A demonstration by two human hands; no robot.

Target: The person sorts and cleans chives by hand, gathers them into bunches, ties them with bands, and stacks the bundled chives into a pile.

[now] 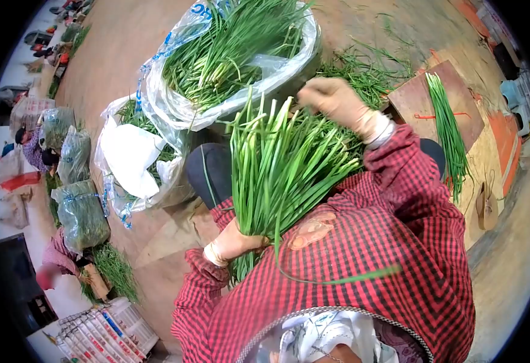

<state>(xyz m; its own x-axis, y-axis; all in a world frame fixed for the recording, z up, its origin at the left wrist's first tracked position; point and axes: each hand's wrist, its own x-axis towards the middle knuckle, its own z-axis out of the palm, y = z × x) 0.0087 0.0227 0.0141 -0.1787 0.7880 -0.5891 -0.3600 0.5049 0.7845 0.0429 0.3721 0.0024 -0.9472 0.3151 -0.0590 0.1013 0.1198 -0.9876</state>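
My left hand (233, 243), in a thin pale glove, is wrapped round a thick bunch of garlic chives (277, 169). The pale stem ends fan out upward, and green leaves show below the fist. My right hand (331, 103), also gloved, is raised beside the upper right of the bunch with its fingers curled in. Whatever may be between those fingers cannot be made out. One loose chive blade (337, 281) arcs, blurred, across my red checked clothing. Just beyond the bunch, a plastic-lined container (207, 118) is heaped with loose chives (228, 54).
On a board (407, 97) at right lies a chive bundle (446, 133) with an orange tie (422, 117). Loose chives (368, 75) litter the floor behind. A white bag (131, 151) stands left. Farther left are filled plastic bags (82, 212), crates (104, 333) and other people.
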